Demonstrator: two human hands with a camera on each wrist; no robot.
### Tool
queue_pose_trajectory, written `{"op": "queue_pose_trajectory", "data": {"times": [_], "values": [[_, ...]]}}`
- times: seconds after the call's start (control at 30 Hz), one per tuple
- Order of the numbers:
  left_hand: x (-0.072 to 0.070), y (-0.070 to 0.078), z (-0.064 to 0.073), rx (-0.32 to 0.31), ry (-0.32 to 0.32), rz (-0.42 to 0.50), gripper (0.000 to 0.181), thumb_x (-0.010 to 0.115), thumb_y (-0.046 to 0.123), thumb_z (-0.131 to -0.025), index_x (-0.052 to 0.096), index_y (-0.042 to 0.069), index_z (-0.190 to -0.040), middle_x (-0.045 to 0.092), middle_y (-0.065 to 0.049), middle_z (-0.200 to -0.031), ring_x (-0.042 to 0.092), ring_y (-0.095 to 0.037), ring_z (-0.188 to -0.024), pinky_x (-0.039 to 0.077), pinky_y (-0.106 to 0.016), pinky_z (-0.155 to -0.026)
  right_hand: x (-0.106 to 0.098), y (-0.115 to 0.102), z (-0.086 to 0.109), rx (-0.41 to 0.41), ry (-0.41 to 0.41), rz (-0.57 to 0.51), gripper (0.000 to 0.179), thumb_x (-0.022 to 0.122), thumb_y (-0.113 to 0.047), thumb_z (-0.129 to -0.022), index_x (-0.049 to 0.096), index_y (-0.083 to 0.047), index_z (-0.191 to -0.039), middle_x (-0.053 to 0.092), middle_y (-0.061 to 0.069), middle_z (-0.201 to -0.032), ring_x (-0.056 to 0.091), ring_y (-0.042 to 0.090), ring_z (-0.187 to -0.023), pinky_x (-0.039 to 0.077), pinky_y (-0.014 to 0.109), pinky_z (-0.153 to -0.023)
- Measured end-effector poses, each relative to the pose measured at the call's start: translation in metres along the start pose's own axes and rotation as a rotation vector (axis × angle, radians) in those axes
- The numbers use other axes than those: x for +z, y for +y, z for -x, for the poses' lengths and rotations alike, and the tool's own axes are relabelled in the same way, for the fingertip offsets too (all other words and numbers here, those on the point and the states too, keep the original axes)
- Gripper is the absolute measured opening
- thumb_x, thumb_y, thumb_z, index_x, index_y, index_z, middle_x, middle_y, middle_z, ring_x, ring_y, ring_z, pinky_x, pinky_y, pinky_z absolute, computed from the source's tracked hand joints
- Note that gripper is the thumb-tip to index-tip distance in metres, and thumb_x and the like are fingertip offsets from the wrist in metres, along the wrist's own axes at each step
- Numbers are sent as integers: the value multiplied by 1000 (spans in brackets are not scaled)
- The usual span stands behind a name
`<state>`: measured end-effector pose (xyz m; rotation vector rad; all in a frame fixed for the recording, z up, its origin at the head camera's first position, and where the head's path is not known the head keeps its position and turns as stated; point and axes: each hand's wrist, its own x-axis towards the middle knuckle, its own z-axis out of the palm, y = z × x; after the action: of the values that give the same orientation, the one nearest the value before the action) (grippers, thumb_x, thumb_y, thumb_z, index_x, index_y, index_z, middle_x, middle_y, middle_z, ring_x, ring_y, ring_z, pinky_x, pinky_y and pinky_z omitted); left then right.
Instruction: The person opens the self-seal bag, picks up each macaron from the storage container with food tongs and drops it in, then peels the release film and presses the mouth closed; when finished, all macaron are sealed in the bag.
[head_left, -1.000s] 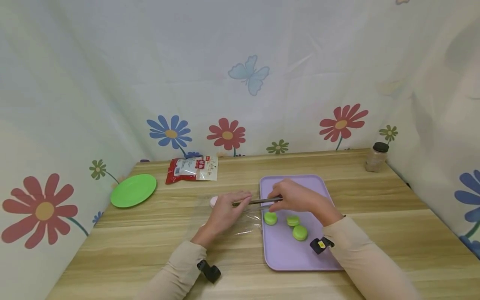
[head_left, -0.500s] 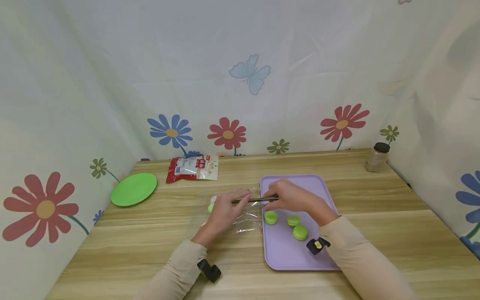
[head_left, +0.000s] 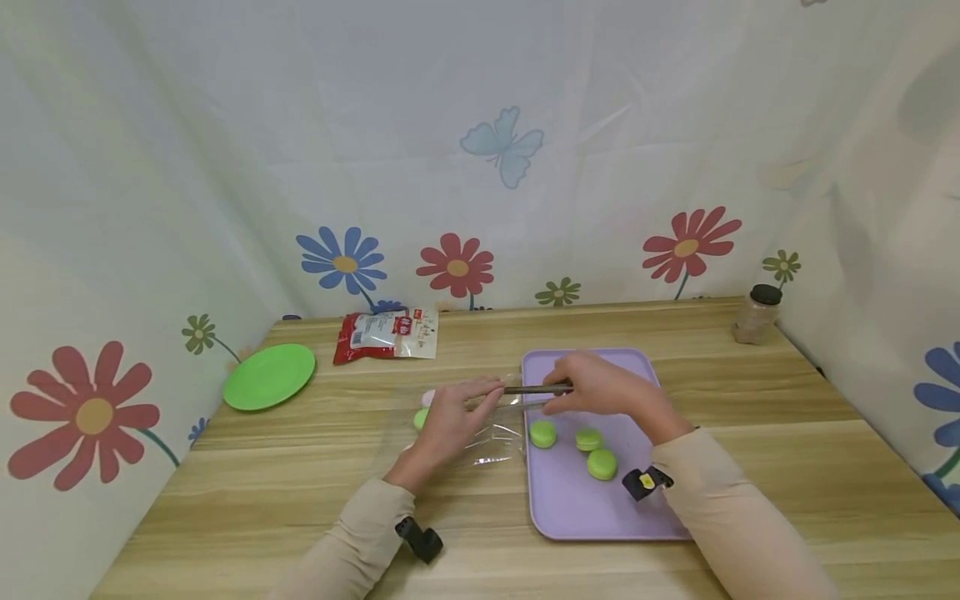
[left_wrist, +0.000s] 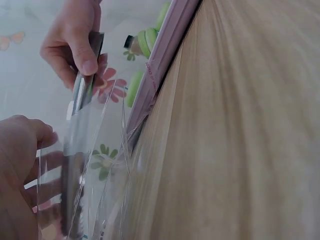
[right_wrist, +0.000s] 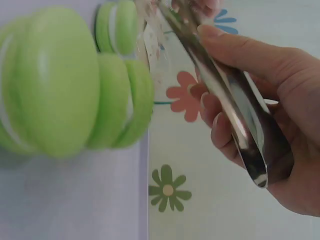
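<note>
In the head view my right hand (head_left: 600, 390) grips metal tongs (right_wrist: 220, 85) over the upper left of the lilac tray (head_left: 570, 517). The far ends of the tongs reach left into a clear plastic bag (head_left: 498, 446), whose mouth overlaps the tray's left edge. My left hand (head_left: 450, 421) holds that bag near its mouth, its fingers showing through the film in the left wrist view. Left of this hand, a green macaron (head_left: 422, 418) and a pale round piece (head_left: 428, 398) show at the bag. Several green macarons lie on the tray, one of them a macaron (head_left: 602, 464) nearest the front.
A green plate (head_left: 270, 377) lies at the left of the wooden table (head_left: 300, 500). Behind it to the right is a red and white snack packet (head_left: 386, 335). A jar with a black lid (head_left: 756, 315) stands at the back right, near the curtain (head_left: 375, 125).
My right hand shifts slightly left, then back right, drawing the tongs a little out of the bag. The green macaron left of my left hand comes into view. My left hand stays nearly still.
</note>
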<state>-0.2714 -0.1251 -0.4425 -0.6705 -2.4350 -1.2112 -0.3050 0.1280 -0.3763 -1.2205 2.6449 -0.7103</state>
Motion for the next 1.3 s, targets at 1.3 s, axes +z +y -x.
{"op": "queue_pose_trajectory", "data": {"times": [1.3], "values": [[0,-5,-3,-8,9,-48,21,69,17,-96,76,7,-113,72,-5,-118,67,-20,-113,51,-34,-100,3,0,2,72,69,171,28,79,-21,-88,74,-1,-107,61,-3,-81,54,9,-69,49,26,-60]]}}
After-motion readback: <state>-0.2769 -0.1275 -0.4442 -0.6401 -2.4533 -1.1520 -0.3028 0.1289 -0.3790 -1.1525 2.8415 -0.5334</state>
